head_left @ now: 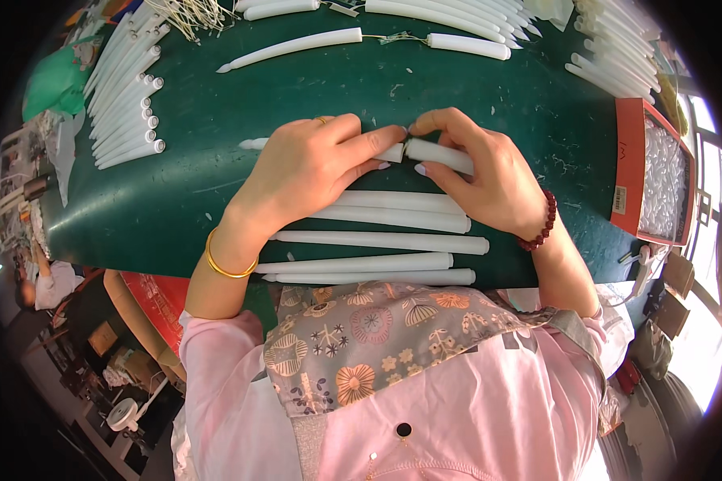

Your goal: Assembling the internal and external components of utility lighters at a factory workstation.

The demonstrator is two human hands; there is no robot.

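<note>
White tube (440,154) between right fingers (451,119)

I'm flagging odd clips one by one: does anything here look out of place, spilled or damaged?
Nothing looks spilled or plainly broken. Beyond the hands, a taper and short tube lie apart, linked by thin wires, unlike the tapers nearest the body, though perhaps intended. Pale scuffs mark the green table.

Table (217,108): looking smooth, semi-glossy, showing scuffs | white tapers (441,155): appearing smooth, satin, plastic-like | bangle (221,270): shining like polished metal | apron (369,325): draping as matt cloth | green bag (56,84): looking like thin, crinkled plastic
</note>
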